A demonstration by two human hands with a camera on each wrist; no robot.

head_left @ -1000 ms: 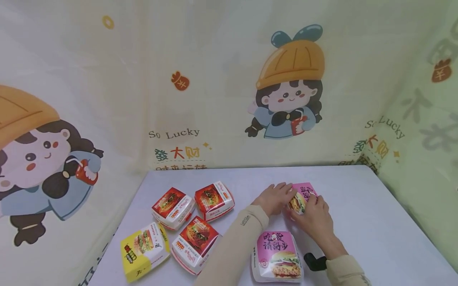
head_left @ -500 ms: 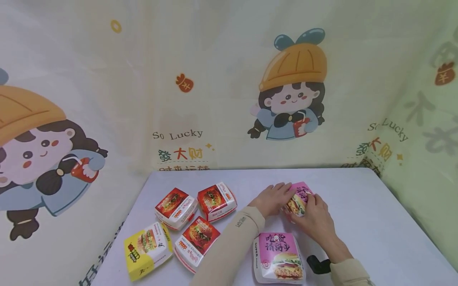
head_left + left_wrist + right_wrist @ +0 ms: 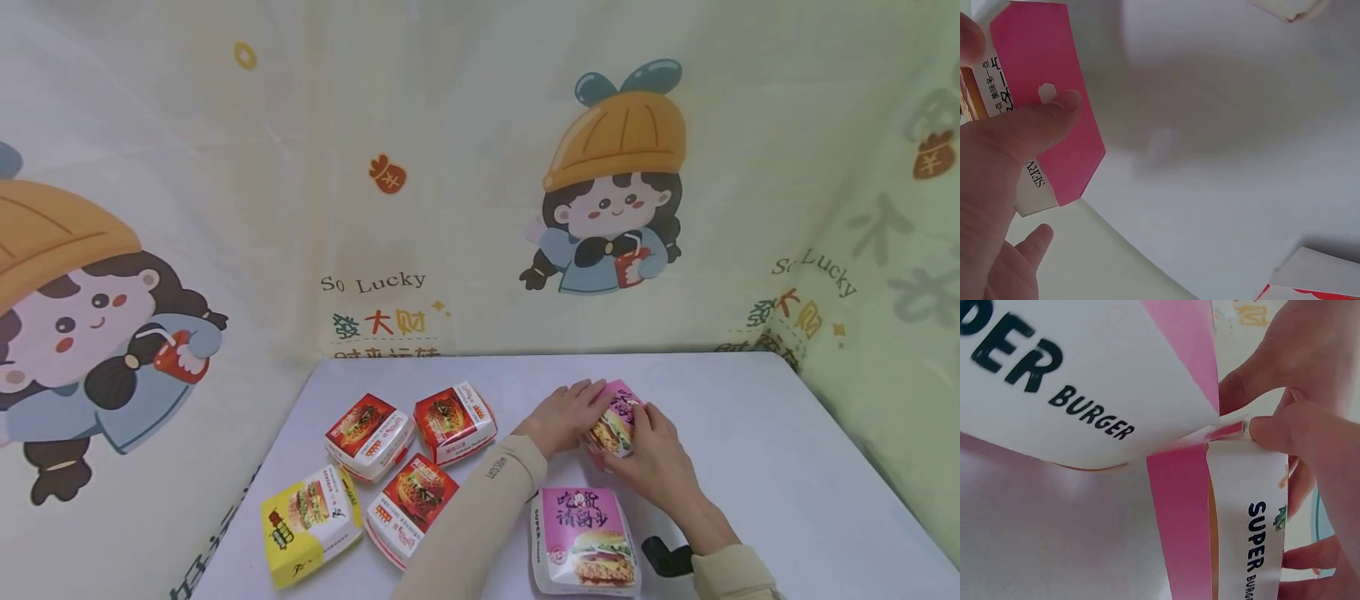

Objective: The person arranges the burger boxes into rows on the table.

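A pink-and-white burger box is held between both hands above the back right of the table, its printed top turned toward the head camera. The left hand grips its left side. In the left wrist view, that hand's thumb lies on the box's pink side panel, beside a small white tab. The right hand grips the right side, fingers over the upper edge and thumb low at the front. A second pink burger box sits closed on the table, nearer the person.
On the left of the white table stand three red-and-white burger boxes, such as the rear one, and a yellow one. The left sleeve partly covers the nearest red box. A black object lies by the right forearm.
Both hands have shifted slightly left with the pink burger box, which has turned a little. The other boxes keep their places on the table.
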